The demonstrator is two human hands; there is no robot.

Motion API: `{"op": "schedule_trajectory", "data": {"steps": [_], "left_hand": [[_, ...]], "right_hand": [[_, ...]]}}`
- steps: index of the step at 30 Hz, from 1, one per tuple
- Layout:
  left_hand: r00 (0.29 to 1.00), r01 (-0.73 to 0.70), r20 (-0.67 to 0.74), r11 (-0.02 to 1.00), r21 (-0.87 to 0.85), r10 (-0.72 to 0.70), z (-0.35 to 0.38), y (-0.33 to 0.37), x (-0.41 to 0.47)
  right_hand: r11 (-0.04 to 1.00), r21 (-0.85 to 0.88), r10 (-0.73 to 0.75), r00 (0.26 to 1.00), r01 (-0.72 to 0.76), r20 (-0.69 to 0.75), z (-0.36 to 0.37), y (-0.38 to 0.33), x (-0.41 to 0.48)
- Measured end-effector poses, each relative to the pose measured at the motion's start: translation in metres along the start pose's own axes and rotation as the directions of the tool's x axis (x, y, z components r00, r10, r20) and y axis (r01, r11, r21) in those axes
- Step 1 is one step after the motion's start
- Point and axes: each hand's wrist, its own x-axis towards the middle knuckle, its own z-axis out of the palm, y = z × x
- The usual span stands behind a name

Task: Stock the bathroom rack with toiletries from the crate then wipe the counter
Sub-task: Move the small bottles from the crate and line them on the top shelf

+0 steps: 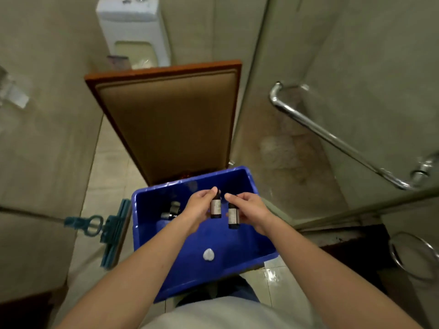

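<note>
A blue plastic crate (240, 255) sits below me on the seat of a chair. Above it, my left hand (198, 206) grips a small dark bottle with a pale label (215, 207), held upright. My right hand (249, 211) grips a second, similar dark bottle (232, 216) just beside the first. The two bottles are close together but apart. Inside the crate lie a few more small dark bottles (171, 211) at the far left and a small white lump (208, 255) on the floor of the crate. No rack is in view.
The chair's brown padded back (166, 119) rises behind the crate. A teal mop (111, 231) leans at the left. A white toilet (135, 32) stands beyond. A glass shower door with a chrome handle (332, 136) is at the right, and a chrome ring (413, 255) lower right.
</note>
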Motion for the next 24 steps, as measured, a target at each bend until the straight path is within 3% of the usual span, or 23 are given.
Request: {"op": "schedule_trajectory", "data": {"steps": [11,17,22,24], "left_hand": [[0.945,0.035,0.324,0.999,0.028,-0.042,0.075,0.021,-0.036],[0.888,-0.009,0.454,0.985,0.171,-0.071,0.131,0.017,-0.065],[0.839,-0.106,0.538,0.949,0.298,-0.075,0.183,0.006,-0.091],[0.823,-0.155,0.564,0.929,0.335,-0.066,0.205,-0.002,-0.101]], "right_hand": [[0.930,0.366,0.039,0.983,0.030,-0.180,-0.056,0.015,-0.087],[0.759,0.640,0.069,0.961,0.123,-0.267,-0.095,0.041,-0.133],[0.608,0.746,0.046,0.926,0.272,-0.375,-0.128,0.064,-0.175],[0.603,0.728,0.026,0.905,0.325,-0.426,-0.143,0.076,-0.195]]}}
